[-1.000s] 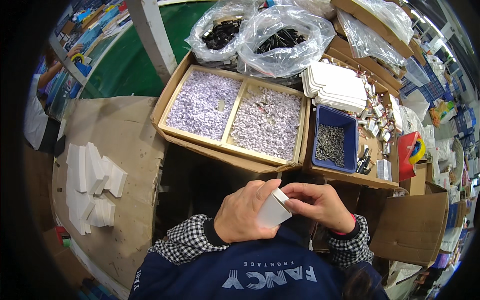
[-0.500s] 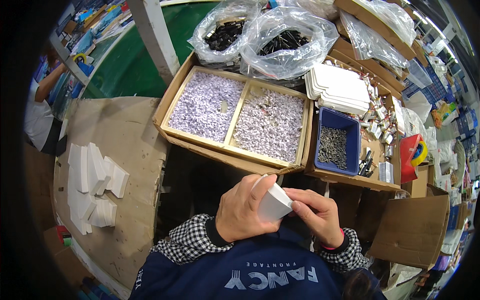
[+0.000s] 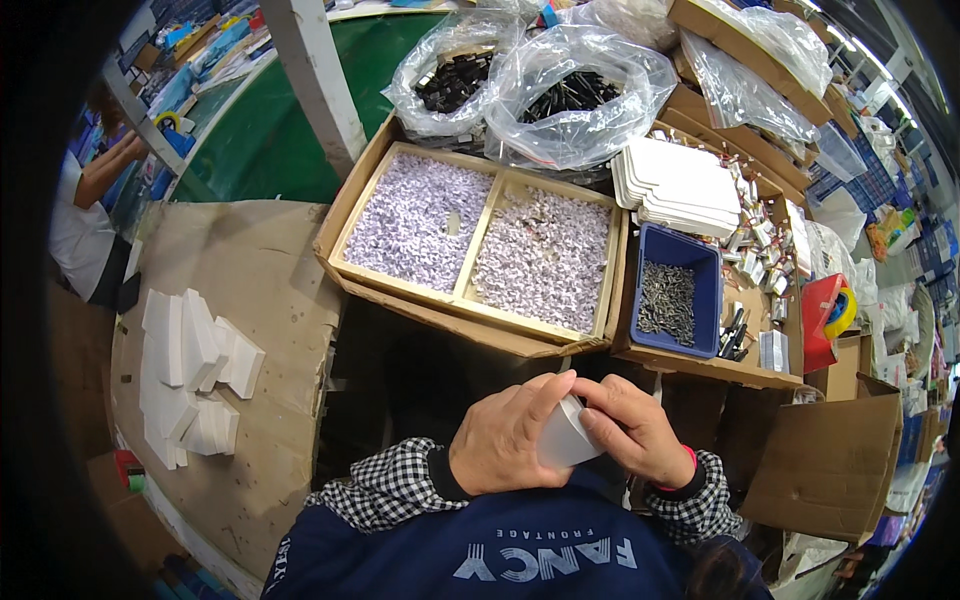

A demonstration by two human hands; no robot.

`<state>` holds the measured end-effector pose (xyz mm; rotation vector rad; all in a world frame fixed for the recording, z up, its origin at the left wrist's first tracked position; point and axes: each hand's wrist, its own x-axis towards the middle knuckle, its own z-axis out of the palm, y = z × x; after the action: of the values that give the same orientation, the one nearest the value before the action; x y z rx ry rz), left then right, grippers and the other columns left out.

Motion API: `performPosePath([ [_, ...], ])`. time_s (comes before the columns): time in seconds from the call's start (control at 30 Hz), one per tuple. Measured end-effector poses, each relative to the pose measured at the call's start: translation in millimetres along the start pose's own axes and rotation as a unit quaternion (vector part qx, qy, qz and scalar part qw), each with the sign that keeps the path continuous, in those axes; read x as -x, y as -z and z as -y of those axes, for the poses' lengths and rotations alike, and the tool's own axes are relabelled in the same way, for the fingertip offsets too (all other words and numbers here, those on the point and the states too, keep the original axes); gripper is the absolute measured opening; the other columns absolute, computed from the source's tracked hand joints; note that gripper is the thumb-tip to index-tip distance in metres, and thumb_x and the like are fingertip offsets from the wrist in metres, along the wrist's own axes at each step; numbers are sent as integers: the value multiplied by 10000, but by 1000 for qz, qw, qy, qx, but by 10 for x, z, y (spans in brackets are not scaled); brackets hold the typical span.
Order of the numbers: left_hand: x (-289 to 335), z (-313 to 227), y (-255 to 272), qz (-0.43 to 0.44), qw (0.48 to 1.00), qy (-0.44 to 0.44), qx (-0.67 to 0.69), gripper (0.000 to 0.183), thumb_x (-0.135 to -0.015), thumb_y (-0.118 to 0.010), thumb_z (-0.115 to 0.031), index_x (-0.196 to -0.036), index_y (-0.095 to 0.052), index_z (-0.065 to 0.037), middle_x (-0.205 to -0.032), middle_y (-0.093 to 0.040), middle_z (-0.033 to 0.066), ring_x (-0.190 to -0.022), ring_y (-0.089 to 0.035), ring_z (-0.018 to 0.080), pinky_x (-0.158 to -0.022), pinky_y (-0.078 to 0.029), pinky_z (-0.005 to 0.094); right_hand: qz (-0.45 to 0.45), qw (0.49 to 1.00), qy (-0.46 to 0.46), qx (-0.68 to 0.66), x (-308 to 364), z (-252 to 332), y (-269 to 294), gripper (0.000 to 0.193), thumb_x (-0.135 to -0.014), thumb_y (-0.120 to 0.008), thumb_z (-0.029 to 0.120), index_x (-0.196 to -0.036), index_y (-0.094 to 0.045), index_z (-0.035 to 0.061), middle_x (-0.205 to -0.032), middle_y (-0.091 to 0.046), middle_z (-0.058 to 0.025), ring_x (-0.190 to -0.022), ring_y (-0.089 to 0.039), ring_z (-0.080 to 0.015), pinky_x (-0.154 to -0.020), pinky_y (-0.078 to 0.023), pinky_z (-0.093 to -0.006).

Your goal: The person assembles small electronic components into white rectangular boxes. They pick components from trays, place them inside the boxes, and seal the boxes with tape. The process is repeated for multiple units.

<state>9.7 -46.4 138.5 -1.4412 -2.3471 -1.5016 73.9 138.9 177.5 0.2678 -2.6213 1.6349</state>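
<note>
A smooth white tapered plastic piece (image 3: 567, 441) is held in front of my chest. My left hand (image 3: 498, 438) wraps round its left side, fingers closed on it. At its upper right edge, my right hand (image 3: 640, 432) closes thumb and bent fingers on the piece; whether a small part sits between those fingertips is hidden. Just beyond my hands lies a two-part wooden tray (image 3: 478, 243) full of small whitish-lilac pieces. Right of it stands a blue bin (image 3: 708, 290) with many small dark metal screws (image 3: 666, 303).
White tapered pieces (image 3: 180, 345) lie piled on the cardboard-covered table (image 3: 285, 270) at left. Beyond the tray are clear bags (image 3: 580, 125) of black parts. White flat panels (image 3: 680, 185), small metal parts and a yellow tape roll (image 3: 842, 312) are at right. Another person (image 3: 90, 225) is at far left.
Both hands have moved slightly down and closer together round the white piece. The right fingers are now more bent over its upper edge. The whole view has shifted a little.
</note>
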Motion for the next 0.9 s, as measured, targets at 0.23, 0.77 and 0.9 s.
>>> performPosePath([
  [0.23, 49, -36, 12, 25, 1000, 2, 19, 1010, -563, -821, -235, -1420, -312, -73, -1189, -560, 162, -947, -634, 313, -779, -544, 364, 22, 1000, -15, 16, 49, 37, 72, 374, -832, -645, 90, -1206, -636, 83, -727, -547, -47, -635, -524, -153, -579, -435, -276],
  [0.77, 26, 60, -78, -125, 992, -30, 6, 847, -543, -843, -259, -1267, -448, -64, -1073, -566, 169, -862, -637, 324, -704, -550, 357, -120, 981, 126, 87, 118, 11, -226, 436, -703, -799, 136, -1119, -682, 79, -1167, -642, -90, -926, -590, -234, -790, -495, -317],
  [0.9, 81, 80, -118, -114, 993, -17, 11, 848, -554, -849, -263, -1265, -435, -60, -1091, -551, 185, -878, -628, 346, -717, -550, 380, -138, 970, 139, 142, 93, -10, -278, 464, -682, -810, 109, -1120, -662, 63, -1123, -666, -104, -883, -636, -259, -760, -531, -331],
])
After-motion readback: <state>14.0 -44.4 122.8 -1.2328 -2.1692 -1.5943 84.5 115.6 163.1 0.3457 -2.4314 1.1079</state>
